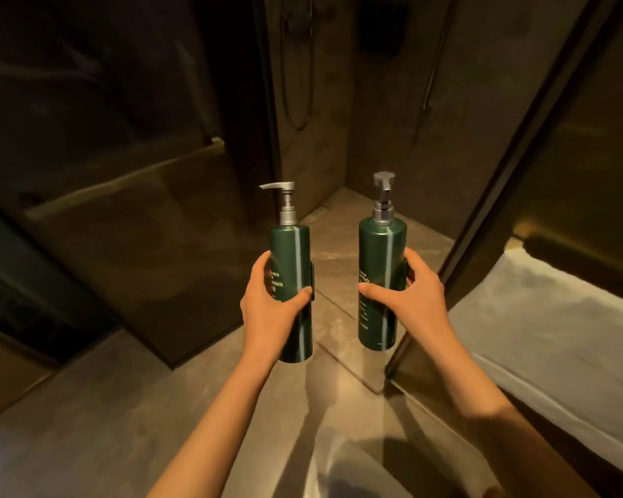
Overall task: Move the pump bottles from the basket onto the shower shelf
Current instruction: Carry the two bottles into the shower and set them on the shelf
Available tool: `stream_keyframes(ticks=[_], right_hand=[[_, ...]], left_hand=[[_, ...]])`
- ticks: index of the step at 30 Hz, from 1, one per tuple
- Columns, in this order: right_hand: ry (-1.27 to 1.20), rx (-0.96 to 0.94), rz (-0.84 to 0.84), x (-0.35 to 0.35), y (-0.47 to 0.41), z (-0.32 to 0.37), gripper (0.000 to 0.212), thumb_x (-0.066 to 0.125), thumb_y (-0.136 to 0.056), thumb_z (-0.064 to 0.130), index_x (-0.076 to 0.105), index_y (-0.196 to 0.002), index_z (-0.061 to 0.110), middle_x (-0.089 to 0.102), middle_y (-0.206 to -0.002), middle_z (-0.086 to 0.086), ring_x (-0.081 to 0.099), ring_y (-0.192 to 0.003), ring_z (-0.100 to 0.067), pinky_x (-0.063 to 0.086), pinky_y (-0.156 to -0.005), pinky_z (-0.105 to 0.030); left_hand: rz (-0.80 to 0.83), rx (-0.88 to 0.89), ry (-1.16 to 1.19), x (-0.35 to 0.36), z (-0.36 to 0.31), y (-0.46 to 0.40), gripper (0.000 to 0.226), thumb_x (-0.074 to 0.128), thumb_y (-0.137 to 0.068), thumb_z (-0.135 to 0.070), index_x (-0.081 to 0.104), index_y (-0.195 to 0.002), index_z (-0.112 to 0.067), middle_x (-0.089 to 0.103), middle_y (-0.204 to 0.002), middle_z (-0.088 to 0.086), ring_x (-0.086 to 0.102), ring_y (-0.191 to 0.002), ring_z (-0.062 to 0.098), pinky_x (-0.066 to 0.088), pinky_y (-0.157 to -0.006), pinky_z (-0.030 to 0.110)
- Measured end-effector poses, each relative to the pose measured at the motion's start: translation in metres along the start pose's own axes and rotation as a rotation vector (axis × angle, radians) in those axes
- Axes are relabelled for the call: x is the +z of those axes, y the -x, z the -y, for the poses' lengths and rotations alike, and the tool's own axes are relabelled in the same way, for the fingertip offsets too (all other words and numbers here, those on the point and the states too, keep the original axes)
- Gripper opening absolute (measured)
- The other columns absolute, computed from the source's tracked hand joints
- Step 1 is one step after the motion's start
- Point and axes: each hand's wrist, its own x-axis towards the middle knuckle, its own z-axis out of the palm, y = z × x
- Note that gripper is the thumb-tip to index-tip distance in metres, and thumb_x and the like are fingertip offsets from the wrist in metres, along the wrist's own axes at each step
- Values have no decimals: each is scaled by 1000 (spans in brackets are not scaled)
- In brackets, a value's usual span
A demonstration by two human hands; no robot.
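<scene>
My left hand (270,303) grips a dark green pump bottle (295,267) with a silver pump whose spout points left. My right hand (410,292) grips a second dark green pump bottle (380,282) with a grey pump. Both bottles are upright, side by side and apart, held in the air above the tiled floor at the entrance of the shower. No basket is in view. A dark fixture (380,26) sits high on the shower's back wall; I cannot tell whether it is the shelf.
A glass shower door (123,174) with a bar handle (123,177) stands to the left. A dark door frame (500,156) runs diagonally on the right, with a white towel (554,310) hanging beyond it. A shower hose (299,84) hangs on the back wall.
</scene>
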Motion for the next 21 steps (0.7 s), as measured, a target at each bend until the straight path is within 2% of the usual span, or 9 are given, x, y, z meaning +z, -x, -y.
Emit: stream_keyframes(ticks=[5, 9, 13, 14, 16, 18, 21], right_hand=[[-32, -47, -3, 5, -119, 31, 62, 85, -63, 24, 49, -111, 38, 57, -96, 24, 53, -91, 7, 41, -75, -17], [-47, -50, 1, 7, -199, 55, 64, 85, -62, 25, 54, -117, 32, 63, -103, 18, 59, -98, 0, 48, -81, -24], [-84, -40, -57, 24, -278, 53, 67, 87, -60, 15, 57, -119, 26, 66, -101, 12, 61, -94, -3, 51, -82, -28], [-96, -46, -76, 29, -300, 53, 65, 86, -60, 13, 58, -117, 26, 67, -97, 11, 62, -90, -2, 51, -80, -27], [-126, -65, -105, 38, -340, 54, 58, 86, -61, 11, 60, -110, 27, 68, -91, 9, 64, -84, -1, 52, -74, -24], [-118, -87, -137, 42, -384, 69, 53, 85, -61, 14, 60, -104, 31, 68, -92, 7, 65, -86, -6, 53, -74, -27], [-81, -97, -165, 50, -445, 90, 53, 85, -61, 18, 58, -105, 31, 67, -94, 9, 63, -90, -8, 53, -76, -29]], left_hand=[[-12, 41, 11, 23, -38, -114, 76, 80, -68, -20, 39, -132, -33, 50, -113, -19, 50, -102, 2, 37, -91, 25], [8, 63, 28, 37, -66, -193, 77, 80, -68, -21, 40, -132, -35, 51, -111, -22, 50, -96, -8, 39, -90, 24], [6, 88, 24, 57, -66, -272, 76, 80, -68, -20, 40, -131, -33, 49, -108, -28, 45, -92, -25, 34, -82, 7], [8, 90, 36, 62, -65, -295, 76, 80, -68, -19, 40, -132, -32, 50, -109, -26, 46, -91, -24, 34, -82, 7], [26, 95, 63, 72, -67, -340, 77, 81, -68, -17, 40, -133, -30, 53, -116, -19, 50, -95, -12, 37, -87, 13], [59, 112, 78, 75, -83, -390, 80, 81, -68, -17, 40, -136, -30, 53, -123, -13, 51, -105, 0, 39, -93, 21], [115, 128, 101, 84, -100, -458, 81, 80, -69, -17, 37, -136, -32, 51, -122, -15, 48, -111, 3, 38, -96, 25]])
